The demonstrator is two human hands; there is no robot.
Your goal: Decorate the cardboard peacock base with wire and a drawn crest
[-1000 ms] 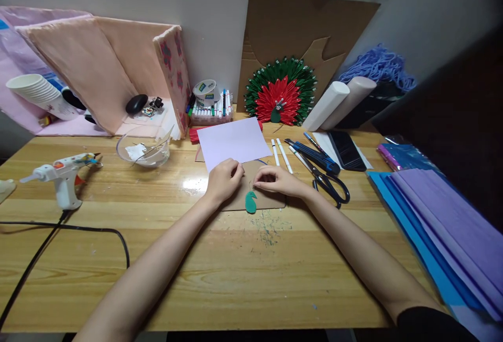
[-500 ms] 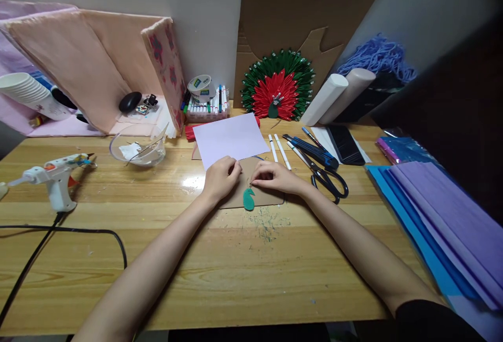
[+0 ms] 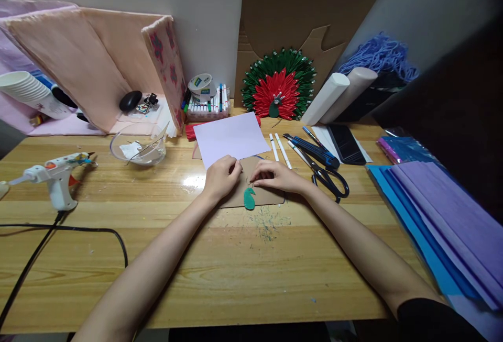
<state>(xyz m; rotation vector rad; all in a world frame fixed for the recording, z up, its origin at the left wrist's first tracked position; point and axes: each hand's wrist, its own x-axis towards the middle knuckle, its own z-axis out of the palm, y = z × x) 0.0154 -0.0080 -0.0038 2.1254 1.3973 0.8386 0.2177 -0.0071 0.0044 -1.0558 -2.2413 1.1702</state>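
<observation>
Green cutout (image 3: pixel 249 200) lies on the cardboard (image 3: pixel 269 199), just bodyward of the right grip (image 3: pixel 275 176), the nearer one, fingertips pinching a thin strand (image 3: pixel 252 185); cutout's long axis roughly body-to-wall; left grip (image 3: pixel 223 175) curled, contents hidden.

Slightly lower head view than before

I found the strand (image 3: pixel 251 185) at the pinch of the right hand (image 3: pixel 277 176) too small to identify; beyond, paper (image 3: pixel 231 139) partly hid cardboard (image 3: pixel 268 199).
</observation>
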